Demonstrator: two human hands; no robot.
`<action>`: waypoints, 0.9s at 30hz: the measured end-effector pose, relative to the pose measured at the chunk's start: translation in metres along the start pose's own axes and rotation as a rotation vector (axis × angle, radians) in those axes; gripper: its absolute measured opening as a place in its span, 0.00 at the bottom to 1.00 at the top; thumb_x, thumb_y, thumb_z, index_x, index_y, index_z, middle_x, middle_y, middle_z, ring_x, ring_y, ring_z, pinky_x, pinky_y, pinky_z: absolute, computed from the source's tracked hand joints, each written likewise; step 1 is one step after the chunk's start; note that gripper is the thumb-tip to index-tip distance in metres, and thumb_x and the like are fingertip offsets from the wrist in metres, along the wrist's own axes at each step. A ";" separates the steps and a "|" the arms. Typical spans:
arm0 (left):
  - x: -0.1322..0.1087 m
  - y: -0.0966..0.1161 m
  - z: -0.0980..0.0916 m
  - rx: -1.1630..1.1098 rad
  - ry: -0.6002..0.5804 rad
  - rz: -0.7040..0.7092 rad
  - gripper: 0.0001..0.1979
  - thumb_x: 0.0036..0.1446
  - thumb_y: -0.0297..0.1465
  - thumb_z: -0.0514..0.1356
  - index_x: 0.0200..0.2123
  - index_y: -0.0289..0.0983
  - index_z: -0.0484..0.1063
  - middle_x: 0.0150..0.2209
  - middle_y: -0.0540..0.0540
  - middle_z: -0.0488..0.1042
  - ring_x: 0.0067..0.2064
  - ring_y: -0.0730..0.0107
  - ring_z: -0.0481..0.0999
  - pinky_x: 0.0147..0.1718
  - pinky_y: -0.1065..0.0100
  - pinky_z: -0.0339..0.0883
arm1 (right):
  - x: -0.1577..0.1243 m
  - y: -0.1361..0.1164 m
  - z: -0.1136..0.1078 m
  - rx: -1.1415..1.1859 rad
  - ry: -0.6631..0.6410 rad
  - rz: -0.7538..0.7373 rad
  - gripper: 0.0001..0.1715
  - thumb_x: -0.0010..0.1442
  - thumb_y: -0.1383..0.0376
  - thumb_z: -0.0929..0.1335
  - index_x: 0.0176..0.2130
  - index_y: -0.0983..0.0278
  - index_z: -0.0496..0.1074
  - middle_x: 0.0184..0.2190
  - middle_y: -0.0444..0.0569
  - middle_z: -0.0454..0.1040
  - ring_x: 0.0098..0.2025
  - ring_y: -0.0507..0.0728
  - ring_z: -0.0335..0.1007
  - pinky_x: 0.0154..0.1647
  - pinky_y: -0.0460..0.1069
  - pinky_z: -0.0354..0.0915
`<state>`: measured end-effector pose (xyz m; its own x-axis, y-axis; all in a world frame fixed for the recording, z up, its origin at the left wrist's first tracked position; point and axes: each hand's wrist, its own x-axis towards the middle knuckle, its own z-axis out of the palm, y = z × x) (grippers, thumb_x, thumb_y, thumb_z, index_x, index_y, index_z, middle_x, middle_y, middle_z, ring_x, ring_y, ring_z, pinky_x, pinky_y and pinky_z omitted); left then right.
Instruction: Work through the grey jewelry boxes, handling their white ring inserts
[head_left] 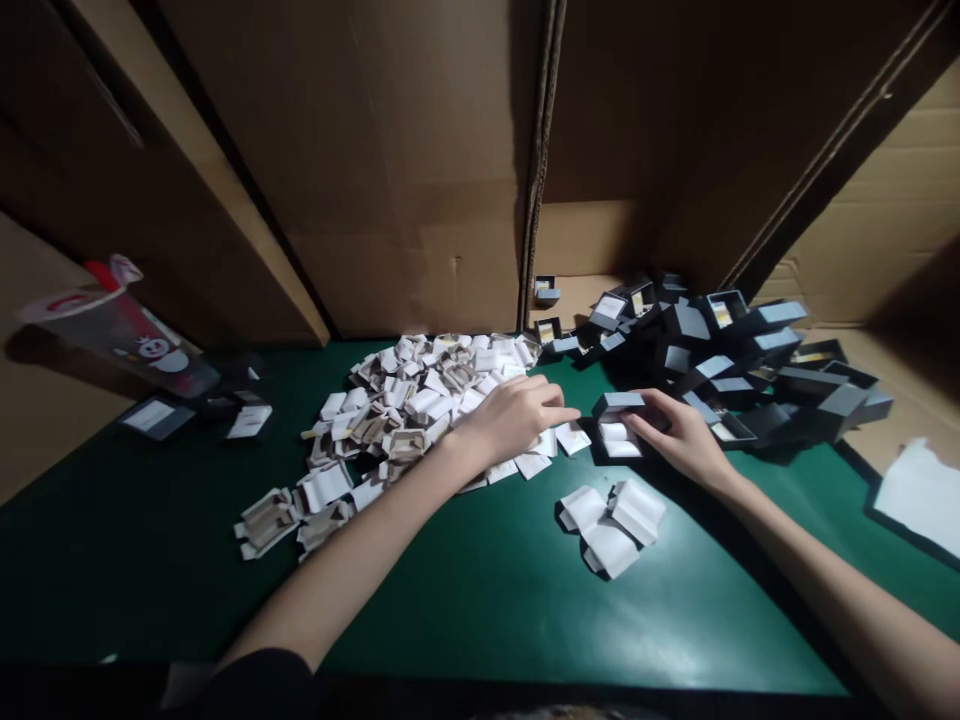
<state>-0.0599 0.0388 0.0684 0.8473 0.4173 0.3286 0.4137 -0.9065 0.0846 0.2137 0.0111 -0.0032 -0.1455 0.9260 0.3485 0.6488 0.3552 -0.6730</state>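
Observation:
My right hand (679, 435) grips a small dark grey box (621, 402) by its right side, with thumb and fingers closed on it. The box stands open toward me, and a folded white insert (619, 440) shows inside. My left hand (521, 410) hovers at the right edge of a heap of folded white card inserts (409, 400), its fingers curled and its fingertips pointing at the box. Whether anything small is pinched there is hidden. Below the left fingertips lies a flat white card piece (573, 438). Several loose white inserts (611, 545) lie nearer me.
Many dark grey boxes (690, 325) are piled at the back right against cardboard walls (420, 150). On the left stand a plastic drink cup (154, 345) and a dark box (156, 418). White paper (921, 495) lies at the right edge of the green table (480, 620).

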 end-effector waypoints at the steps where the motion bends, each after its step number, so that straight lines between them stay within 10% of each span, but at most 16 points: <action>1: 0.001 0.003 0.000 -0.005 0.002 -0.001 0.23 0.52 0.15 0.53 0.48 0.37 0.72 0.41 0.42 0.73 0.42 0.62 0.71 0.37 0.63 0.66 | 0.000 0.003 0.001 0.033 -0.005 0.026 0.16 0.59 0.57 0.67 0.44 0.64 0.70 0.33 0.48 0.76 0.29 0.55 0.71 0.29 0.49 0.67; 9: 0.005 0.024 0.014 -0.725 0.163 -0.353 0.32 0.60 0.31 0.56 0.64 0.41 0.48 0.59 0.36 0.59 0.58 0.54 0.63 0.50 0.55 0.66 | 0.006 -0.022 0.004 0.345 0.197 0.084 0.11 0.52 0.60 0.72 0.35 0.63 0.72 0.27 0.45 0.73 0.27 0.53 0.70 0.27 0.47 0.67; 16: -0.023 0.041 0.010 -1.787 0.074 -0.664 0.31 0.58 0.40 0.60 0.61 0.38 0.54 0.46 0.38 0.72 0.39 0.65 0.75 0.37 0.63 0.72 | 0.006 -0.103 0.021 0.519 0.032 0.031 0.13 0.53 0.57 0.72 0.36 0.63 0.71 0.27 0.44 0.71 0.24 0.51 0.67 0.23 0.46 0.66; 21: -0.054 0.046 -0.001 -1.910 0.108 -0.691 0.23 0.55 0.36 0.64 0.52 0.35 0.66 0.40 0.40 0.76 0.35 0.63 0.76 0.26 0.66 0.73 | 0.008 -0.136 0.034 0.550 -0.215 -0.034 0.16 0.56 0.54 0.70 0.39 0.62 0.70 0.29 0.45 0.72 0.26 0.52 0.68 0.21 0.45 0.65; 27: -0.067 0.043 0.003 -1.881 0.218 -0.781 0.20 0.55 0.36 0.63 0.47 0.31 0.70 0.41 0.37 0.76 0.39 0.59 0.77 0.28 0.64 0.75 | 0.011 -0.128 0.039 0.469 -0.110 -0.100 0.13 0.62 0.57 0.66 0.40 0.64 0.73 0.37 0.50 0.75 0.38 0.55 0.72 0.38 0.49 0.70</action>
<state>-0.0981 -0.0285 0.0476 0.5934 0.7846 -0.1795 -0.3086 0.4278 0.8496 0.0995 -0.0193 0.0616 -0.2842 0.8836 0.3722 0.2249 0.4388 -0.8700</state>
